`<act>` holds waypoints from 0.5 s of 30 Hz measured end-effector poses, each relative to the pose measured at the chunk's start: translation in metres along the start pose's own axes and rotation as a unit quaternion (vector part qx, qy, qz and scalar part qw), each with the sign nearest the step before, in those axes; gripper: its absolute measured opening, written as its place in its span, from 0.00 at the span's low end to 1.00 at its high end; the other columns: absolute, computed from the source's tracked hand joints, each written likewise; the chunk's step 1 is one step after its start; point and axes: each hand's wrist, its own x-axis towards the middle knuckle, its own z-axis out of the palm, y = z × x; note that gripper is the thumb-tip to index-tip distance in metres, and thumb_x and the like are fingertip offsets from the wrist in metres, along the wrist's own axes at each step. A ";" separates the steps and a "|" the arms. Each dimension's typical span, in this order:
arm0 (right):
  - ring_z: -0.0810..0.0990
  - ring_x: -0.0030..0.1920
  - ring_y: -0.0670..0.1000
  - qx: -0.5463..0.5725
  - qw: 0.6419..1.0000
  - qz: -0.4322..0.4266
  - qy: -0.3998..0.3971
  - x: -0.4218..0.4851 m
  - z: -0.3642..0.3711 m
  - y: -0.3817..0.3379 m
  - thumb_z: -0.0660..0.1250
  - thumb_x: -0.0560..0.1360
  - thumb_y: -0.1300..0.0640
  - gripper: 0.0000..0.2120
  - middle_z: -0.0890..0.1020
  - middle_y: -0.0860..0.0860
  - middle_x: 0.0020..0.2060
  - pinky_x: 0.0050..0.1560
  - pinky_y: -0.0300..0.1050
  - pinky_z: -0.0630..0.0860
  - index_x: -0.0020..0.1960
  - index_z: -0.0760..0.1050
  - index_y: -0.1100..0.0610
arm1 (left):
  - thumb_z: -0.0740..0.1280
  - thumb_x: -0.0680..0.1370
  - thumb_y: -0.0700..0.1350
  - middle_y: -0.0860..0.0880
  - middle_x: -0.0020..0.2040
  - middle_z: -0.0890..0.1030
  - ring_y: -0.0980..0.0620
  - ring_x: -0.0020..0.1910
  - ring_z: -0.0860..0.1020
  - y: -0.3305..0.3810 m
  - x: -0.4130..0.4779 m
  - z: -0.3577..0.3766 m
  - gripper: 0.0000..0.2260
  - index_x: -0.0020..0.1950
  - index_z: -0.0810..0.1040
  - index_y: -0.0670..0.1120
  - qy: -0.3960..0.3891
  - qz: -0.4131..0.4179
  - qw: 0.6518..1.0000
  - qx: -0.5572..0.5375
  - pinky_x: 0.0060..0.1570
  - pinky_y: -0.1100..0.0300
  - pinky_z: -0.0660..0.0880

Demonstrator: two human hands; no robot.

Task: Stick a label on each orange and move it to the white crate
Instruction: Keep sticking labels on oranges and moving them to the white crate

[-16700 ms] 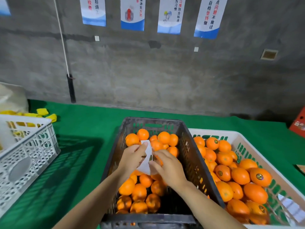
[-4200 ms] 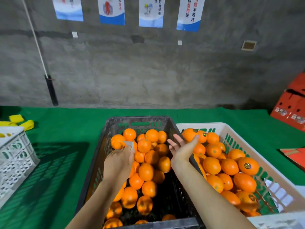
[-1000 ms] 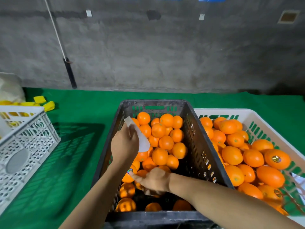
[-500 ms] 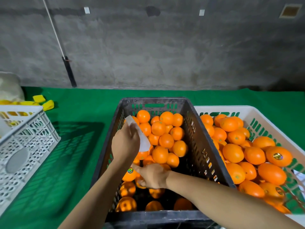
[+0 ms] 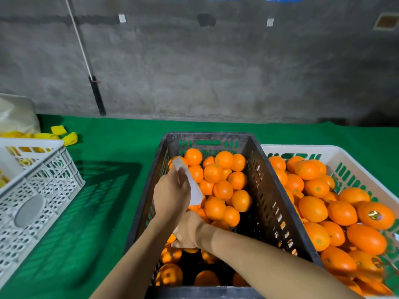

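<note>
Both work over the black crate (image 5: 269,190): left hand (image 5: 170,197) pinches label sheet (image 5: 194,188), right hand (image 5: 190,231) low, grip hidden; white crate (image 5: 302,147) off right.

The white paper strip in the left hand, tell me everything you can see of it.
The white paper strip is a narrow, plain band, thin like label backing, with no labels visible on the side shown. It runs slantwise: its upper end pokes above the left hand, its wider lower end hangs out beside the hand. The hand grips its middle, hiding that part. It is over the oranges in the dark crate; whether it touches one cannot be told.
</note>
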 end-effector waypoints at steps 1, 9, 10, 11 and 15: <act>0.71 0.35 0.52 0.004 1.000 -0.009 0.000 -0.003 -0.002 0.002 0.65 0.79 0.45 0.14 0.73 0.51 0.35 0.30 0.44 0.66 0.48 0.71 0.56 | 0.54 0.84 0.51 0.47 0.28 0.67 0.40 0.31 0.72 0.001 0.000 -0.001 0.18 0.35 0.60 0.49 0.003 0.000 1.000 -0.003 0.29 0.54 0.59; 0.79 0.43 0.61 0.133 0.984 0.027 0.112 -0.039 -0.006 0.034 0.69 0.70 0.38 0.28 0.81 0.57 0.43 0.34 0.49 0.70 0.61 0.71 0.56 | 0.55 0.84 0.51 0.45 0.30 0.70 0.41 0.31 0.72 0.008 -0.003 -0.006 0.17 0.35 0.61 0.50 0.068 0.042 0.996 -0.027 0.28 0.53 0.62; 0.79 0.45 0.62 0.147 0.977 0.045 0.146 -0.049 -0.005 0.039 0.69 0.70 0.38 0.30 0.82 0.58 0.45 0.35 0.49 0.71 0.64 0.69 0.55 | 0.55 0.84 0.51 0.42 0.31 0.72 0.39 0.32 0.73 0.008 -0.005 -0.006 0.18 0.35 0.62 0.48 0.067 0.048 0.996 -0.016 0.30 0.50 0.66; 0.79 0.46 0.62 0.166 0.968 0.072 0.176 -0.060 -0.005 0.044 0.68 0.71 0.38 0.31 0.82 0.57 0.45 0.35 0.49 0.71 0.67 0.67 0.53 | 0.54 0.84 0.51 0.41 0.31 0.72 0.38 0.33 0.74 0.008 -0.007 -0.006 0.18 0.36 0.64 0.46 0.068 0.058 0.996 -0.001 0.31 0.48 0.68; 0.80 0.52 0.61 0.302 0.888 0.225 0.263 -0.096 0.001 0.061 0.66 0.71 0.35 0.30 0.82 0.54 0.51 0.38 0.49 0.69 0.68 0.65 0.47 | 0.54 0.83 0.50 0.49 0.29 0.64 0.44 0.28 0.68 0.009 -0.015 -0.005 0.18 0.34 0.62 0.47 0.062 0.149 0.985 0.059 0.28 0.54 0.63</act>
